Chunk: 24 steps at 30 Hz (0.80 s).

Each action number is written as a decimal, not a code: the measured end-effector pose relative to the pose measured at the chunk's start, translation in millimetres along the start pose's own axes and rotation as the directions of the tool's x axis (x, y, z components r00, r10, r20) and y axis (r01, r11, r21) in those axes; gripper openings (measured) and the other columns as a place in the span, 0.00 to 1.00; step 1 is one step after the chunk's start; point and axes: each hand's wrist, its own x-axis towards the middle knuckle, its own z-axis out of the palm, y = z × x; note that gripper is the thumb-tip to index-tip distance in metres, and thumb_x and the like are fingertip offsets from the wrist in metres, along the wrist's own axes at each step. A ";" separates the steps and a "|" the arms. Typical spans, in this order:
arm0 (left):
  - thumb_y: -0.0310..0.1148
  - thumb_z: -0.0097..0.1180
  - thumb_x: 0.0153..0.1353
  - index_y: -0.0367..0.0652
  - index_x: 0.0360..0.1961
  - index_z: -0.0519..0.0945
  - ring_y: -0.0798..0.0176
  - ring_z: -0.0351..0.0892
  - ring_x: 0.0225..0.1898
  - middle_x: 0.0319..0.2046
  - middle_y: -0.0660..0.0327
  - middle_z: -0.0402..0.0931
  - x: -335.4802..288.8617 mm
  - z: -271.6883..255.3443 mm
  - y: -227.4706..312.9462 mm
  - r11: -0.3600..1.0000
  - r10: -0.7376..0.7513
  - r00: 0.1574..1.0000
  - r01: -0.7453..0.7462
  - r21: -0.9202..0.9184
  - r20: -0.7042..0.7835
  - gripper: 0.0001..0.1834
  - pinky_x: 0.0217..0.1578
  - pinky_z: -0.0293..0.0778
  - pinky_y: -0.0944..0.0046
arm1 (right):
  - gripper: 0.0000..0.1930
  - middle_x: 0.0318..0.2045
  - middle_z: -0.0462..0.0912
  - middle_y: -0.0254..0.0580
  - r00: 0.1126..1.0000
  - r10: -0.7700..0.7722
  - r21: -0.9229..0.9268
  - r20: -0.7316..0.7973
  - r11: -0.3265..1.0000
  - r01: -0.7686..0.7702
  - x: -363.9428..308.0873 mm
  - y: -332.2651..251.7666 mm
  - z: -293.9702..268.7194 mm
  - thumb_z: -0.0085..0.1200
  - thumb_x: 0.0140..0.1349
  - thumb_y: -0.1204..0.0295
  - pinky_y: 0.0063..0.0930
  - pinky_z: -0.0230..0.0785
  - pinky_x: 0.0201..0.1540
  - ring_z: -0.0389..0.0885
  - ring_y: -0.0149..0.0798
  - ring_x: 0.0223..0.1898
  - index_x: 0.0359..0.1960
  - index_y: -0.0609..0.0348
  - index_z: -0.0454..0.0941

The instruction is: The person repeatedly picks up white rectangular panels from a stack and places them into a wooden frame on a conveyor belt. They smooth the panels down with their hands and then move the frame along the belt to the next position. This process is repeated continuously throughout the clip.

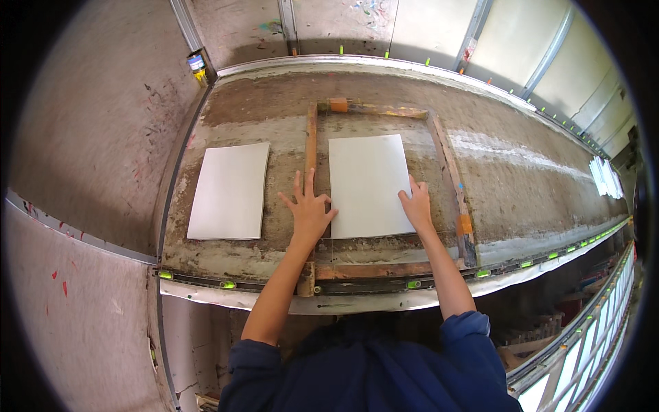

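A white sheet or thin stack of paper (367,182) lies flat within the outline of a worn wooden frame (384,270). At its left edge, my left hand (312,211) pinches with thumb and index finger, while the other fingers spread over the frame's left bar. My right hand (419,204) grips the opposite edge, thumb on top of the paper. How many sheets lie there is hard to tell. A second white paper stack (228,191) rests left of the frame, apart from both hands.
The long, stained worktable (542,199) runs off to the right, with green clips (484,273) along its near rail. White strips (606,177) lie at its far right end. A stained wall panel (103,117) borders the left side. A rack (576,360) stands at lower right.
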 end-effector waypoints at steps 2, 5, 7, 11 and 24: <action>0.42 0.69 0.41 0.50 0.24 0.82 0.45 0.31 0.69 0.68 0.58 0.44 0.7 4.1 -1.0 1.000 0.010 1.000 -0.009 0.028 -0.020 0.12 0.55 0.33 0.17 | 0.29 0.43 0.66 0.53 0.999 -0.037 -0.076 -0.033 0.996 0.034 -1.5 3.6 3.3 0.51 0.54 0.67 0.38 0.61 0.52 0.65 0.50 0.47 0.58 0.68 0.65; 0.42 0.68 0.43 0.50 0.24 0.82 0.45 0.32 0.69 0.67 0.58 0.46 1.3 0.6 5.0 0.998 0.050 0.998 -0.049 0.049 -0.023 0.11 0.54 0.32 0.16 | 0.28 0.44 0.64 0.50 0.991 -0.095 -0.252 -0.098 0.965 0.068 -3.2 15.3 13.3 0.50 0.55 0.68 0.41 0.56 0.55 0.61 0.49 0.48 0.57 0.70 0.65; 0.43 0.66 0.45 0.45 0.25 0.82 0.45 0.33 0.69 0.67 0.55 0.47 -2.0 2.3 7.4 0.958 0.152 0.988 -0.145 0.249 -0.010 0.13 0.57 0.34 0.20 | 0.28 0.45 0.63 0.49 0.991 -0.091 -0.308 -0.100 0.950 0.057 -8.3 8.0 19.8 0.49 0.56 0.68 0.45 0.53 0.57 0.59 0.50 0.49 0.57 0.71 0.64; 0.50 0.57 0.54 0.40 0.30 0.83 0.45 0.35 0.69 0.64 0.50 0.55 -12.9 12.4 30.5 0.665 0.338 0.912 -0.405 0.627 0.232 0.21 0.64 0.33 0.32 | 0.28 0.51 0.62 0.52 0.988 -0.135 -0.474 -0.075 0.877 0.084 -11.2 4.2 27.3 0.47 0.57 0.68 0.46 0.51 0.58 0.58 0.50 0.54 0.58 0.72 0.60; 0.45 0.51 0.56 0.25 0.63 0.51 0.36 0.40 0.68 0.64 0.33 0.43 39.6 66.1 29.8 0.951 0.294 0.955 -0.296 -0.092 -0.038 0.42 0.65 0.40 0.43 | 0.27 0.63 0.59 0.55 0.766 -0.541 -0.284 0.347 0.718 0.636 1.2 -25.1 26.9 0.42 0.61 0.69 0.39 0.45 0.68 0.53 0.48 0.67 0.61 0.70 0.58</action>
